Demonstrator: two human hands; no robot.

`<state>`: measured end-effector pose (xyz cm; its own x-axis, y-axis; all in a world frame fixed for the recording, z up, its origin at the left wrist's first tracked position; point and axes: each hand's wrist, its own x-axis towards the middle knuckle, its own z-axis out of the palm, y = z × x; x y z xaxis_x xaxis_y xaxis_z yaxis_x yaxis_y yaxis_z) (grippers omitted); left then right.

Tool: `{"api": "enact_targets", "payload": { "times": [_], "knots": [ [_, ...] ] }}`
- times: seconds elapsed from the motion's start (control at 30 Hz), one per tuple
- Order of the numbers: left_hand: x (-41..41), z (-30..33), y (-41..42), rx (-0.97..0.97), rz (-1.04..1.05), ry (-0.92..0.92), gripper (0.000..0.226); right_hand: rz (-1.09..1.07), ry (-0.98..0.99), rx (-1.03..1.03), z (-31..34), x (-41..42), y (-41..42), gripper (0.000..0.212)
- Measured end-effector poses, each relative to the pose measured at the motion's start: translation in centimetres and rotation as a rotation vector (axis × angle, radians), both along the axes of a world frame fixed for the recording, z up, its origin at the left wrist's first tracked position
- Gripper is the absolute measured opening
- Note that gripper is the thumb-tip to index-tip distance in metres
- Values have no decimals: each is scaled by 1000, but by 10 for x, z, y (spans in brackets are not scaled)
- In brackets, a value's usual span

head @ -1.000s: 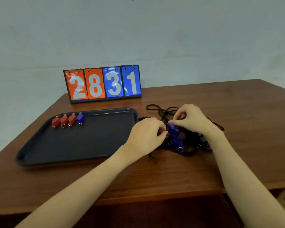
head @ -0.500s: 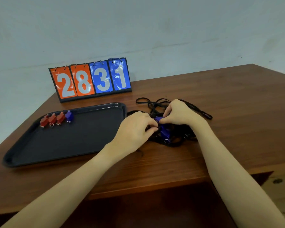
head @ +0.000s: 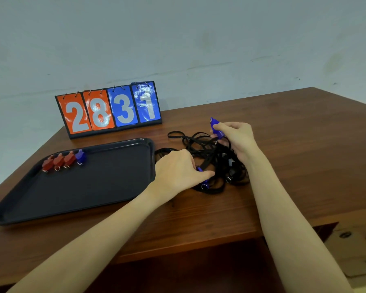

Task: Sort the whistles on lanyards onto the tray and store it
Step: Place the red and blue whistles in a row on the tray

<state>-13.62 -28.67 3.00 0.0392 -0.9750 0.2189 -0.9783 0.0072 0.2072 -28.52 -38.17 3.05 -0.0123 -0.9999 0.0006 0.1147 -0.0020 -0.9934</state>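
Right hand [head: 237,140] grips a blue whistle [head: 217,129] raised above the lanyard tangle [head: 216,163]; left hand [head: 178,170] pinches another whistle [head: 203,182] within it. Tray [head: 93,187] lies left, nearer the left hand.

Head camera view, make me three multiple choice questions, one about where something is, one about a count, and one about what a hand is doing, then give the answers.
1. Where does the scoreboard stand?
A. behind the tray, at the table's far edge
B. on the tray
C. right of the lanyards

2. How many red whistles lie on the tray?
A. one
B. three
C. five

3. What is the right hand doing?
A. lying flat on the table
B. pinching a blue whistle lifted above the tangle of black lanyards
C. gripping the tray's rim

Answers: 1 A, it stands past the tray's far rim. 2 B, three red ones sit beside one blue. 3 B, its fingers curl round the raised whistle.
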Motion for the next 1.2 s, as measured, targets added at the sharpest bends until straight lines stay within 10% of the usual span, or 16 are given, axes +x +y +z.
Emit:
{"api": "enact_targets", "payload": {
  "times": [0.33,0.77,1.2],
  "knots": [
    [-10,8,4,-16,-41,33,29,14,58,-171,4,2,3,27],
    [69,31,19,-146,40,858,28,121,292,-361,1,21,8,22],
    [209,7,41,-180,421,130,30,451,541,-523,36,154,31,27]
  ]
}}
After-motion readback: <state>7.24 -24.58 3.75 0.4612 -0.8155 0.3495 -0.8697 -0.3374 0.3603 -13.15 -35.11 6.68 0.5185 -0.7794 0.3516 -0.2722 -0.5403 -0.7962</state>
